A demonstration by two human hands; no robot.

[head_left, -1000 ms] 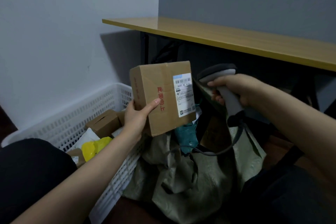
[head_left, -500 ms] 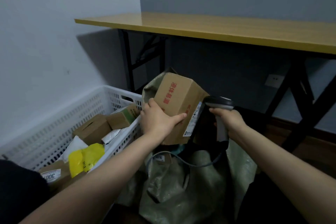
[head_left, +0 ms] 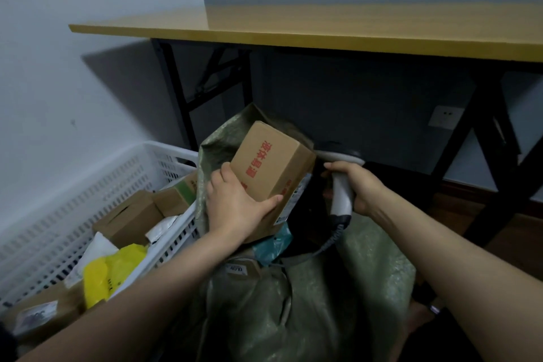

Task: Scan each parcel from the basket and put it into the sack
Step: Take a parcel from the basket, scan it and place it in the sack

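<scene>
Left hand (head_left: 235,206) is wrapped around the lower end of a plain brown cardboard box with red printed characters (head_left: 270,167). Right hand (head_left: 355,185) grips the handle of a smooth grey barcode scanner with a coiled cord (head_left: 340,197). The box sits tilted over the open mouth of the crinkly green woven sack (head_left: 308,303), long axis sloping up and away, white label side facing right toward the scanner. Just left is a white perforated plastic basket (head_left: 88,194) with more brown cartons and a shiny yellow plastic mailer (head_left: 111,273).
</scene>
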